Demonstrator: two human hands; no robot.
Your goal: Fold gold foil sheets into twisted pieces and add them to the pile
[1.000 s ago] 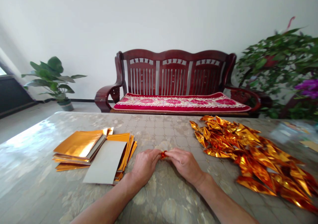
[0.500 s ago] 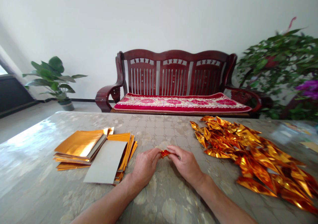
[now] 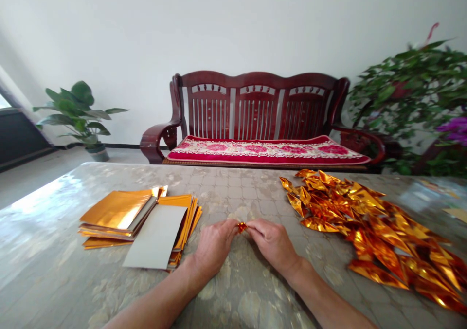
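Between my two hands is a small piece of folded gold foil paper (image 3: 242, 227), shiny orange-gold, mostly covered by my fingers. My left hand (image 3: 215, 244) pinches its left end, and my right hand (image 3: 273, 244) pinches the right end. Both are closed, just above the table. To the left lie stacks of flat foil paper: one with a gold sheet (image 3: 115, 210) on top, the other topped by a sheet with its grey side up (image 3: 156, 236). On the right spreads a heap of folded gold foil pieces (image 3: 361, 212) with pointed ends.
The table (image 3: 248, 300) has a patterned, glossy cover. A clear plastic bag (image 3: 434, 195) lies at its far right. Behind stands a dark red wooden bench (image 3: 255, 105) with a red floral seat cover (image 3: 270, 149). Potted plants (image 3: 82, 110) flank the bench.
My right fingers have drawn down and closed more tightly on the foil's right end. Less of the foil shows between my hands. The stacks and heap are unchanged.
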